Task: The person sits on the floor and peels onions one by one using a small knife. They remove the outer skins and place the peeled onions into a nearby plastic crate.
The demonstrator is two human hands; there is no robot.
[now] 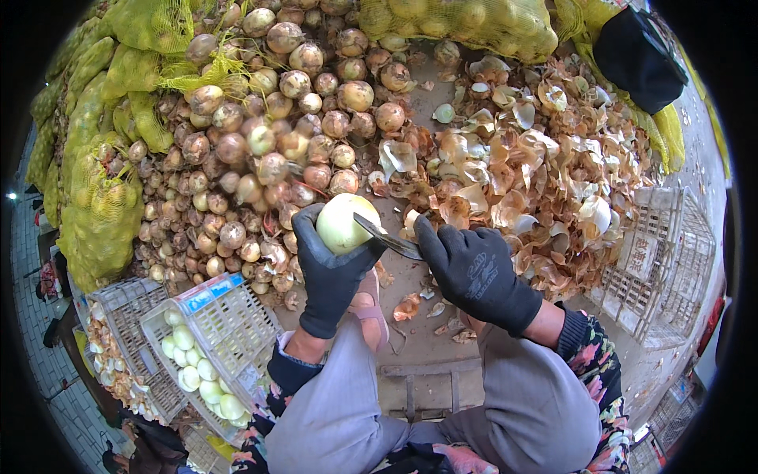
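Observation:
My left hand (333, 266), in a dark work glove, holds a peeled onion (344, 222) with pale, smooth flesh. A knife (395, 242) with a dark metal blade is gripped in my gloved right hand (474, 266). The blade's tip overlaps the onion's right side; I cannot tell how far it touches or cuts. Just beyond my left hand spreads a large heap of unpeeled onions (233, 235) with brown skins. A pile of loose onion skins (503, 172) lies beyond my right hand.
Yellow mesh sacks (98, 219) of onions stand at the left, and another sack (468, 26) lies at the top. At lower left, a plastic crate (228, 323) holds peeled onions. A second crate (654, 260) stands at right. A black item (639, 62) rests at upper right.

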